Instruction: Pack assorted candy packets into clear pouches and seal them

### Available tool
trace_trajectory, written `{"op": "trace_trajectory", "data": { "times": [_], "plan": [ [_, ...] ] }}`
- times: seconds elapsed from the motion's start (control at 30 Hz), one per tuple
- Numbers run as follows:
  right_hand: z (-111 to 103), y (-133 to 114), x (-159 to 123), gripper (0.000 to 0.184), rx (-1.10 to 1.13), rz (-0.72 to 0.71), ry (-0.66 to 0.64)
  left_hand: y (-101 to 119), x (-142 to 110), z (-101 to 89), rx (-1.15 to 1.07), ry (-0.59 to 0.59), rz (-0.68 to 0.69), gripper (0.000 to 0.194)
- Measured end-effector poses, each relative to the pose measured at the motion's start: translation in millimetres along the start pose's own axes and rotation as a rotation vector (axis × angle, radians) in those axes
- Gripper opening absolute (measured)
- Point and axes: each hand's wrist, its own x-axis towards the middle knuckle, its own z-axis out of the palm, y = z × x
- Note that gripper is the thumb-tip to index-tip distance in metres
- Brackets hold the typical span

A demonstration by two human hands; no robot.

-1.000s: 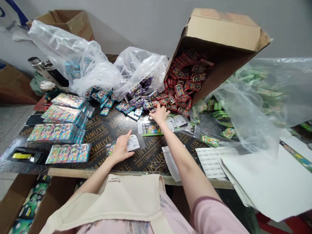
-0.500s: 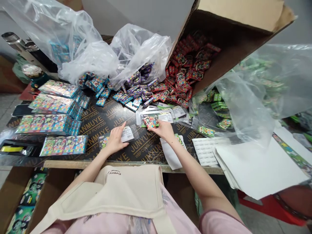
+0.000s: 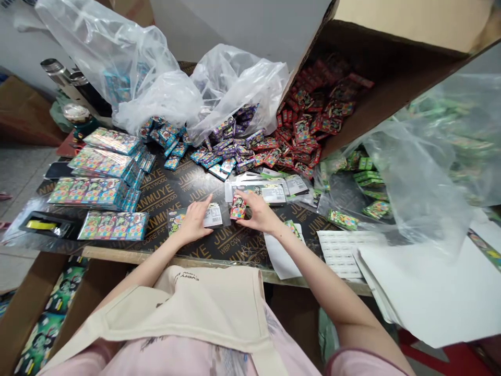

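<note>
Near the middle of the frame, we grip a small red printed packet (image 3: 238,209) upright between the thumb and fingers of our right hand (image 3: 256,211). Just left of it, our left hand (image 3: 192,222) rests on a clear plastic sleeve (image 3: 225,216) with a barcode label (image 3: 213,215), thumb and forefinger spread apart. Above our hands lie loose purple packets (image 3: 225,146); a heap of red packets (image 3: 301,133) spills from the tilted cardboard box (image 3: 415,26) at upper right. Wrapped four-packs (image 3: 113,225) sit at left.
</note>
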Motion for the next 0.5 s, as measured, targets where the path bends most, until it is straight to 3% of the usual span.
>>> {"op": "trace_trajectory", "data": {
  "times": [0.2, 0.37, 0.5],
  "plan": [
    [-9, -43, -19, 0.083, -0.080, -0.002, -0.155, 14, 17, -4.0, 0.033, 0.010, 0.168, 0.116],
    [-26, -44, -40, 0.083, -0.006, 0.055, -0.118, 24, 29, -13.1, -0.010, -0.134, 0.279, 0.115],
    [-36, -47, -54, 0.078, -0.078, 0.082, -0.084, 38, 28, -5.8, -0.082, -0.211, 0.297, 0.117]
  ]
}}
